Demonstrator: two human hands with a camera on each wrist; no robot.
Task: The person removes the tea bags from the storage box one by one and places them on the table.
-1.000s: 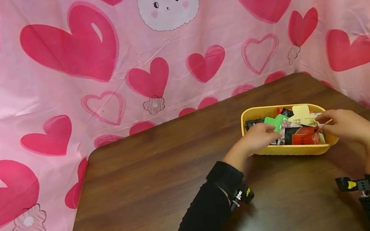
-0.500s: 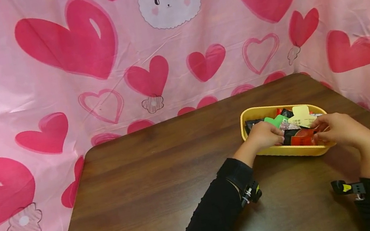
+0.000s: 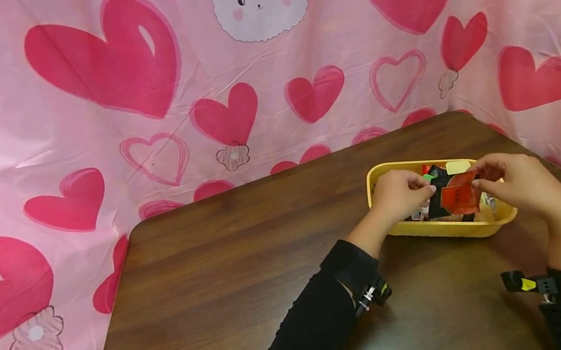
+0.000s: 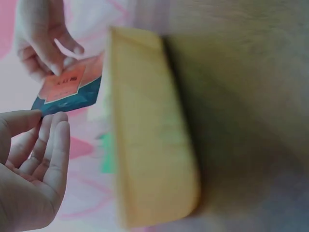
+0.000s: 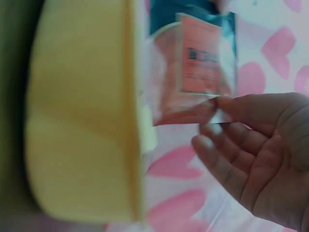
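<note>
One glossy red packet (image 3: 460, 199), right hand (image 3: 518, 184) pinching

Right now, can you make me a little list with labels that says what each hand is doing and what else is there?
right hand: pinches a red packet and holds it above the yellow basket
left hand: over the basket's left part, fingers loosely curled, holding nothing
basket: holds more small packets, among them black and green ones
table: dark brown wood, with the basket near its far right corner
backdrop: pink cloth with red hearts and white bunnies
</note>
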